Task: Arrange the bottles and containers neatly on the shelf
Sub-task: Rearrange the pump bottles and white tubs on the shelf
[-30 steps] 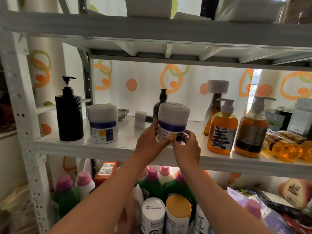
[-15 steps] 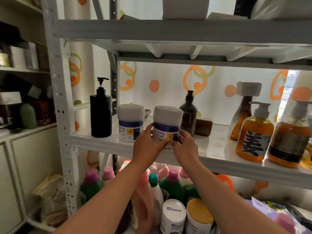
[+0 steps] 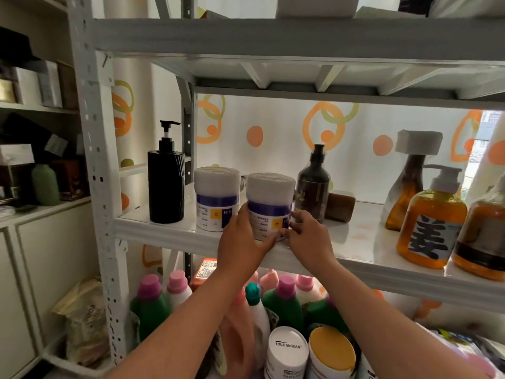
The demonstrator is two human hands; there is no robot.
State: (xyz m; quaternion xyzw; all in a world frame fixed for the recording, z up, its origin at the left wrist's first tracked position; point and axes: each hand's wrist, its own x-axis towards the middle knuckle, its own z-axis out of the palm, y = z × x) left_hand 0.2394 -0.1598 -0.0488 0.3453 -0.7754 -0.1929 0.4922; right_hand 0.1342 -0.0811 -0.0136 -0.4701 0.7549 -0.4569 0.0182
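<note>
Head view: 2 bare hands hold a white tub (image 3: pixel 269 198) with a blue band at the front edge of the middle shelf (image 3: pixel 355 243). The left hand (image 3: pixel 240 243) curls round its lower left side; the right hand (image 3: pixel 306 237) pinches its lower right with bent fingertips. A matching tub (image 3: pixel 216 194) stands just beside it on the left, then a black pump bottle (image 3: pixel 166 186). A dark brown bottle (image 3: pixel 313 187) stands behind on the right.

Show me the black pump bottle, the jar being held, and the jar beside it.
black pump bottle (image 3: pixel 166 187): head view, on its ribbed body.
held jar (image 3: pixel 270 187): head view, on its white lid.
second jar (image 3: pixel 216 181): head view, on its white lid.
</note>
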